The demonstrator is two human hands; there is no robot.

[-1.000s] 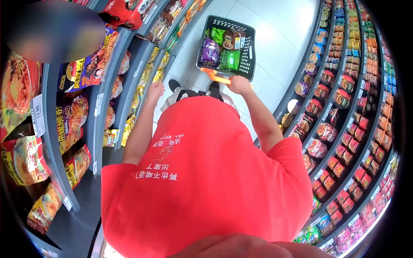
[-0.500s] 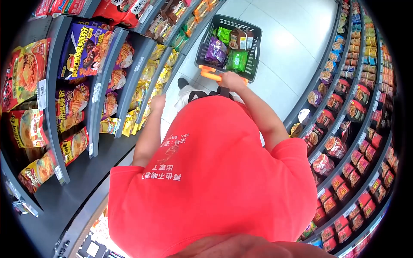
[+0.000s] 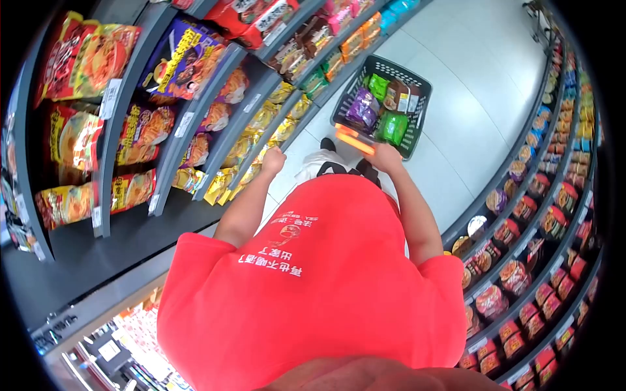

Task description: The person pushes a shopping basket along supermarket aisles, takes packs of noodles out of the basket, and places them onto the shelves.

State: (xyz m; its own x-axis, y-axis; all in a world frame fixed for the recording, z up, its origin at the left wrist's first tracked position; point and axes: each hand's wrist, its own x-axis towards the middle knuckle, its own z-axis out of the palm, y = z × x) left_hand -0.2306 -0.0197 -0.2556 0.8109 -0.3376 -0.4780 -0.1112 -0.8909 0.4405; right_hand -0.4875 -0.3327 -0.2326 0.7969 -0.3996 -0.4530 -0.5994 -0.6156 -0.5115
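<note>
My right hand (image 3: 386, 158) is closed around the orange handle (image 3: 354, 139) of a dark shopping basket (image 3: 417, 124). In the basket lie a purple bag (image 3: 362, 109), a bright green bag (image 3: 393, 127), a smaller green pack (image 3: 377, 86) and a brown pack (image 3: 399, 96) with a white label. My left hand (image 3: 274, 159) hangs at my side with its fingers curled in, and nothing shows in it. Nearest to it are yellow packets (image 3: 262, 117) on the lower shelves at the left.
Shelves at the left carry a purple noodle bag (image 3: 184, 57), a red noodle bag (image 3: 90, 57) and other packets. Curved in the view, the right-hand shelves hold cup noodles (image 3: 492, 301). Pale floor tiles (image 3: 466, 62) run between the shelves. A wheeled cart (image 3: 540, 21) stands far off, upper right.
The view has turned, so the basket, both hands and the left shelves appear farther right. A cart has come into sight at the upper right. My right hand keeps its grip on the handle.
</note>
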